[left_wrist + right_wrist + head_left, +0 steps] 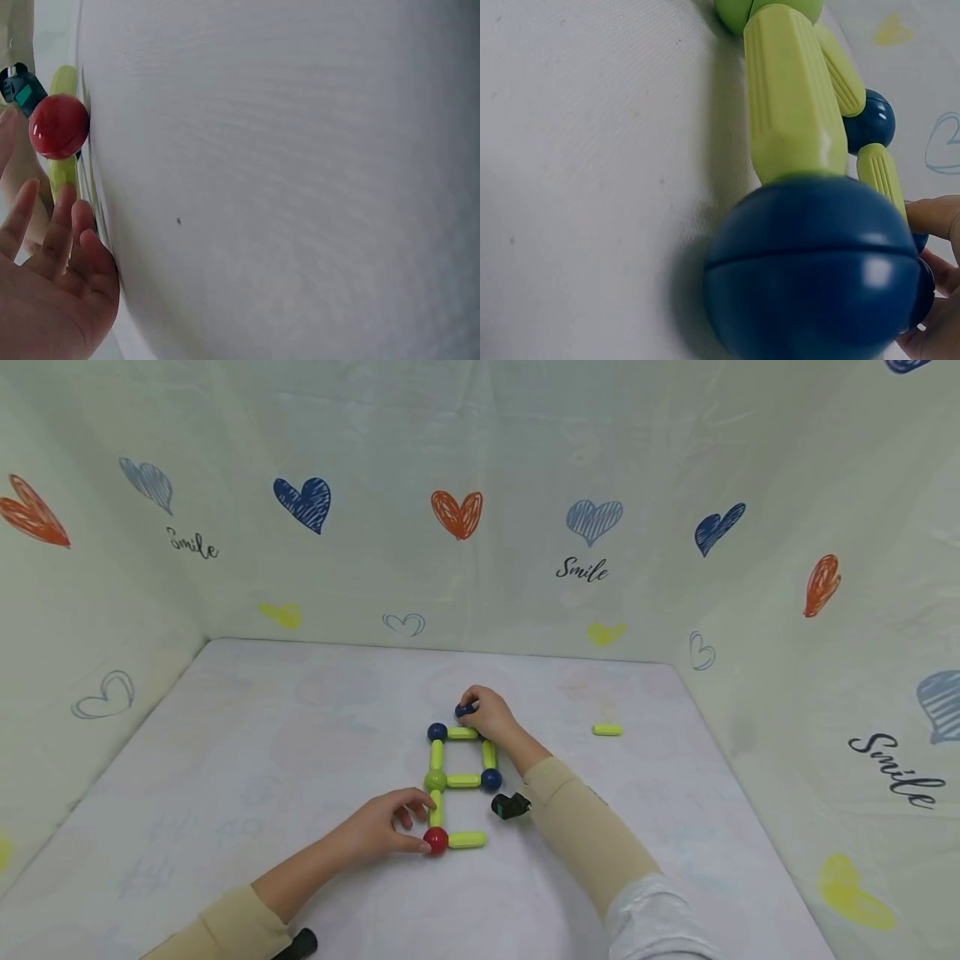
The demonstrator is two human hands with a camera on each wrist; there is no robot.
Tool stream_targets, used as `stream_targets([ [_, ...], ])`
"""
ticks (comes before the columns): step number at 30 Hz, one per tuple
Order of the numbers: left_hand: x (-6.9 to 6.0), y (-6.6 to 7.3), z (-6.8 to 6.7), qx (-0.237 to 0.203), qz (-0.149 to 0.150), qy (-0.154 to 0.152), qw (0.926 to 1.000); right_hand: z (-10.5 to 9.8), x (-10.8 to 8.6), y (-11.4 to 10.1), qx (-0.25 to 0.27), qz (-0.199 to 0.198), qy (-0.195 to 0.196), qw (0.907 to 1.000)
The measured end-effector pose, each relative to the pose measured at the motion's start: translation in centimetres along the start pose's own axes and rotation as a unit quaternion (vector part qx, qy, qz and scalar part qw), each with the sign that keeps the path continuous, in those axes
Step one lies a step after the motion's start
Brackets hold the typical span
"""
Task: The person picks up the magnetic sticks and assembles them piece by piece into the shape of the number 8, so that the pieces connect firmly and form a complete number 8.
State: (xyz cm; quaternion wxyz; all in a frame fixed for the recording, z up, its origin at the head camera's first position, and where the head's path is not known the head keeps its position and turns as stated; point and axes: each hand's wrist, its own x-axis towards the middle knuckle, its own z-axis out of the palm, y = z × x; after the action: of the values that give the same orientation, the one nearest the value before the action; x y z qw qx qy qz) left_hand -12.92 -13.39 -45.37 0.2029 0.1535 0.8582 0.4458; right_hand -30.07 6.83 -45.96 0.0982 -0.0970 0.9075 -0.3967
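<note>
A flat figure of yellow-green magnetic rods and balls lies on the table. Blue balls [437, 732] [491, 779] mark corners of its upper square, with a green ball [435, 779] at the lower left. Below it, a rod [437, 810] runs to a red ball [436, 841], from which another rod [467, 840] points right. My left hand [375, 827] lies beside the red ball, thumb tip at it and forefinger by the rod above, fingers loosely bent. At the square's far right corner, my right hand [491, 714] pinches a dark blue ball [465, 710]; fingers partly cover it.
A loose yellow-green rod [607, 730] lies farther right on the white table [300, 710]. The black wrist camera [512, 806] on the right arm hangs close to the figure's right side. Heart-printed cloth walls [517, 585] stand behind and at both sides.
</note>
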Motion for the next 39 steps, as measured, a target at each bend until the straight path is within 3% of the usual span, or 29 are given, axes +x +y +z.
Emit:
stream_targets([
  [8, 0.7, 0.1, 0.5, 0.052, -0.002, -0.011, 0.9986, -1.2, -0.9, 0.0, 0.001, 0.001, -0.001, 1.0000],
  [18, 0.9, 0.4, 0.6, 0.082, 0.004, -0.023, 0.9964, -2.0, -2.3, 0.5, -0.022, -0.012, 0.004, 0.9997],
  [39, 1.8, 0.3, 0.2, 0.063, 0.017, -0.057, 0.9962, -4.6, -7.0, 1.0, 0.018, -0.048, 0.004, 0.9987],
])
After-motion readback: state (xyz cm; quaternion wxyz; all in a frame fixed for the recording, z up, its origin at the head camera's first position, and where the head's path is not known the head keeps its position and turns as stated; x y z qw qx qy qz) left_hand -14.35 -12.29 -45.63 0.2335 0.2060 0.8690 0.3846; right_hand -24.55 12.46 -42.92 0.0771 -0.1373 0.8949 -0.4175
